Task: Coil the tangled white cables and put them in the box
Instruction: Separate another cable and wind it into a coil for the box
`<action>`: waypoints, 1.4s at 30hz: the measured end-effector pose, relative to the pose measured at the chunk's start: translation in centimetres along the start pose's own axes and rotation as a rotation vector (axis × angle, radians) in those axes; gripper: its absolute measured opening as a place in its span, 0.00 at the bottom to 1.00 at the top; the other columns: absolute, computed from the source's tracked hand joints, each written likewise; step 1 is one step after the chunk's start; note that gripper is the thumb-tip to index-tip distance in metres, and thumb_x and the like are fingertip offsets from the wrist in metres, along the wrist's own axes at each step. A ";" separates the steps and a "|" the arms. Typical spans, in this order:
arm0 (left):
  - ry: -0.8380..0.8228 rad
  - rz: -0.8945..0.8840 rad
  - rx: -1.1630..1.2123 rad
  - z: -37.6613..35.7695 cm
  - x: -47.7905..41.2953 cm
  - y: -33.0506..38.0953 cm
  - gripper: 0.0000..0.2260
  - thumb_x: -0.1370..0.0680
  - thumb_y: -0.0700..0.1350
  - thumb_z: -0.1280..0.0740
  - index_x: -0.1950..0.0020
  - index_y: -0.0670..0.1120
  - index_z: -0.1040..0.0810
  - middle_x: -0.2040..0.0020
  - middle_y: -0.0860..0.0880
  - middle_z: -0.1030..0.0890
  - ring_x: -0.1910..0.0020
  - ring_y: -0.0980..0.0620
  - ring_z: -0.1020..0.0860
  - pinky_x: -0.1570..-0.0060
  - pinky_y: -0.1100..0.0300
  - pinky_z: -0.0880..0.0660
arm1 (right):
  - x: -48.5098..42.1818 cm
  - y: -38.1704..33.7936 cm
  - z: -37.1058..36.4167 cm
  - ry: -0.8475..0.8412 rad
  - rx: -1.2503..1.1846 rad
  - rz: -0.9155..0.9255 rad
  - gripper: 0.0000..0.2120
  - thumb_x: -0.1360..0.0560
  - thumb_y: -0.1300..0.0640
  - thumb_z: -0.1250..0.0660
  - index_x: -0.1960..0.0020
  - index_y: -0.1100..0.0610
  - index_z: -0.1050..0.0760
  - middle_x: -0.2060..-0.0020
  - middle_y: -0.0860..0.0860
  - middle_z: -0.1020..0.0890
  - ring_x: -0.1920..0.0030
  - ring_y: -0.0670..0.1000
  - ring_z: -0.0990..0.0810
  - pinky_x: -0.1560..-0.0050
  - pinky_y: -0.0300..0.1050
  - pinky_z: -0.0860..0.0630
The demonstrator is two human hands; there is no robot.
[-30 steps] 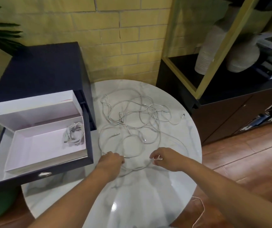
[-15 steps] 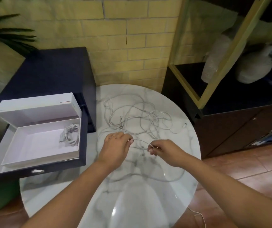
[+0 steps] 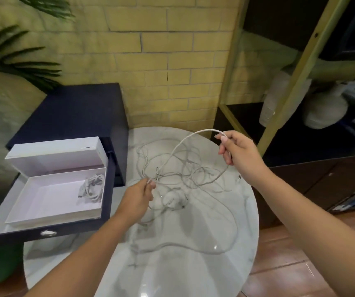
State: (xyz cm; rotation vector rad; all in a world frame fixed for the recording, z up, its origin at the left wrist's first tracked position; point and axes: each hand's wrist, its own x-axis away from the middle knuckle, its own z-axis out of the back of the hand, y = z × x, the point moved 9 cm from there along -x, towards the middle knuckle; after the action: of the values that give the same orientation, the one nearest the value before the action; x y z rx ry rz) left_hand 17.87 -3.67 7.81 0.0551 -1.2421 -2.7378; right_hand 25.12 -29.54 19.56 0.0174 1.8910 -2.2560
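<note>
The left hand (image 3: 139, 196) and the raised right hand (image 3: 237, 150) pinch one strand of the tangled white cables (image 3: 185, 174) heaped between them on the surface (image 3: 193, 264).

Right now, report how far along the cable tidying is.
Done: one coiled bundle lies in the white box. In hand: the right hand lifts a loose cable above the table, while the left hand pinches what looks like the same cable lower down. Left: the tangle of cables on the marble needs separating, coiling and boxing.
</note>
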 end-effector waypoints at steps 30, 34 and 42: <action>-0.087 -0.039 0.237 2.7 0.6 5.0 0.15 0.19 0.52 0.41 0.61 0.46 0.25 0.65 0.47 0.27 0.63 0.51 0.25 0.65 0.68 0.27 | -1.2 -3.8 -2.3 0.014 0.345 0.193 0.05 0.19 0.55 0.40 0.47 0.55 0.29 0.65 0.51 0.17 0.69 0.51 0.22 0.61 0.45 0.23; -0.132 0.043 0.525 2.3 0.6 6.1 0.18 0.18 0.55 0.43 0.62 0.45 0.29 0.72 0.52 0.38 0.72 0.54 0.40 0.70 0.61 0.41 | -1.4 -2.4 -1.5 0.074 0.404 0.141 0.07 0.20 0.53 0.39 0.52 0.56 0.29 0.64 0.49 0.17 0.68 0.52 0.21 0.61 0.49 0.22; -0.294 0.090 1.037 1.5 0.5 10.0 0.17 0.16 0.48 0.49 0.52 0.42 0.25 0.72 0.52 0.38 0.74 0.56 0.42 0.74 0.64 0.41 | -0.4 2.3 -5.2 -0.270 0.930 0.033 0.08 0.22 0.51 0.36 0.55 0.55 0.24 0.62 0.49 0.19 0.60 0.53 0.21 0.58 0.52 0.23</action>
State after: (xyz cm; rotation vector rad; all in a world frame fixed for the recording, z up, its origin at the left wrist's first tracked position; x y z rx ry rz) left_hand 18.34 -9.12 16.28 -0.2954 -2.5035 -1.7723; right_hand 25.29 -24.82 16.46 -0.1121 0.5992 -2.7123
